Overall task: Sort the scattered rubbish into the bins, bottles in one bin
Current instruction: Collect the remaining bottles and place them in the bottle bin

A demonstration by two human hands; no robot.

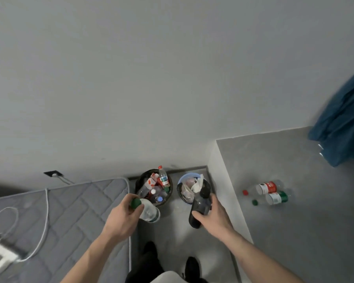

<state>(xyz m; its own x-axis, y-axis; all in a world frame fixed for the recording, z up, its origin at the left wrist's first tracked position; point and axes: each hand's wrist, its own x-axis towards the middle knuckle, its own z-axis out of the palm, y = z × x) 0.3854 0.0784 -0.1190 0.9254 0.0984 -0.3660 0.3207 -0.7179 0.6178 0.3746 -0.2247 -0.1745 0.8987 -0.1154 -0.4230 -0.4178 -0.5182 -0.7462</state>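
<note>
Bottles in both hands, above two bins on the floor.

The left hand (122, 216) grips a clear green-capped bottle (149, 210) near the black bin (140, 180) full of bottles; the right hand (214, 214) grips a dark bottle (199, 209) beside the blue bin (182, 178). Two bottles (271, 193) lie on the grey platform (294, 231).

Both bare forearms reaching forward and down, left hand (123, 218) curled around a bottle's capped neck, right hand (215, 216) wrapped round a dark bottle's lower body
</note>
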